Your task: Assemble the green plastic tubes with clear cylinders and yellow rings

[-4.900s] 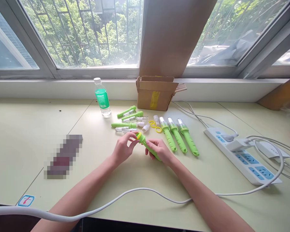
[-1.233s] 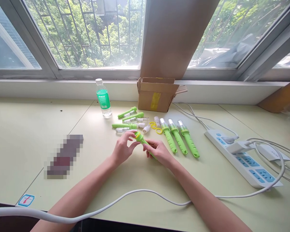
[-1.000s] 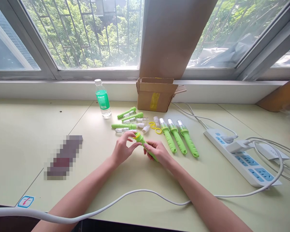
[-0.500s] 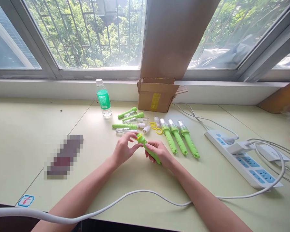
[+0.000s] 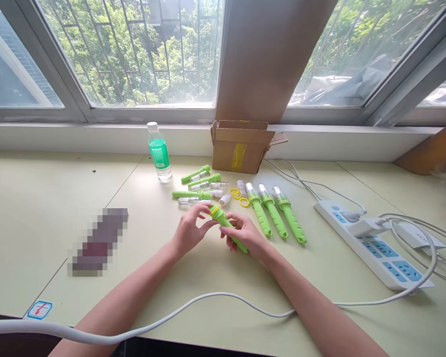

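Note:
Between both hands is a green ribbed plastic handle (image 5: 223, 218) with a yellow ring at its upper end. The fingers and thumb of my left hand (image 5: 190, 228) close on that ringed end. My right hand (image 5: 247, 233) wraps the middle of the handle, whose lower tip shows below the fingers. Right of it lie three green sticks with clear caps (image 5: 269, 210). Beyond my left hand are several loose green handles (image 5: 191, 194), clear tubes (image 5: 188, 201) and white pieces (image 5: 225, 199). Yellow rings (image 5: 244, 202) lie just past the held handle.
A cardboard box (image 5: 241, 151) and a water bottle (image 5: 159, 153) stand at the back. On the right lies a white power strip (image 5: 371, 248) with plugs and cables. A white cable (image 5: 215, 294) crosses in front, over my forearms. A blurred-out rectangle (image 5: 100, 240) lies on the left.
The fingers of my right hand have shifted slightly on the green handle. My left hand stays at the ringed end, and the other things have not moved.

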The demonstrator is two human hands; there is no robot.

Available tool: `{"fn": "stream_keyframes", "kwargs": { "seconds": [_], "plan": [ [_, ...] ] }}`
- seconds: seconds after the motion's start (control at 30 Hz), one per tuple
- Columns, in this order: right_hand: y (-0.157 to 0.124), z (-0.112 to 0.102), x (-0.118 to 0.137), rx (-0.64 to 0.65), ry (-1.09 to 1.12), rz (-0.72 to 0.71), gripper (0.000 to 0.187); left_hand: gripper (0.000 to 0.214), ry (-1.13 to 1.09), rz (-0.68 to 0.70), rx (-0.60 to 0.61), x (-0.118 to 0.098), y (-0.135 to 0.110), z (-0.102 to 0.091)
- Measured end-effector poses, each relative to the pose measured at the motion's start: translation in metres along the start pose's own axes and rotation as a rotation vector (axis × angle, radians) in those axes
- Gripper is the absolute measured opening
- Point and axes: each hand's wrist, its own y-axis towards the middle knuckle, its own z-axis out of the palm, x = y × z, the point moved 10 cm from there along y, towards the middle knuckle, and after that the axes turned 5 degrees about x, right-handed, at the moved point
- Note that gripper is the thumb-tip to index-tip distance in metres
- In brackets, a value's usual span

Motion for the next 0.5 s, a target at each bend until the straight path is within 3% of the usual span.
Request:
{"fn": "stream_keyframes", "kwargs": {
  "seconds": [0.5],
  "plan": [
    [0.0007,0.0059,0.0060,0.076,-0.072,-0.052,0.037,0.019,0.027,0.012,-0.006,0.0004,0.0011,-0.0025]
  ]
}}
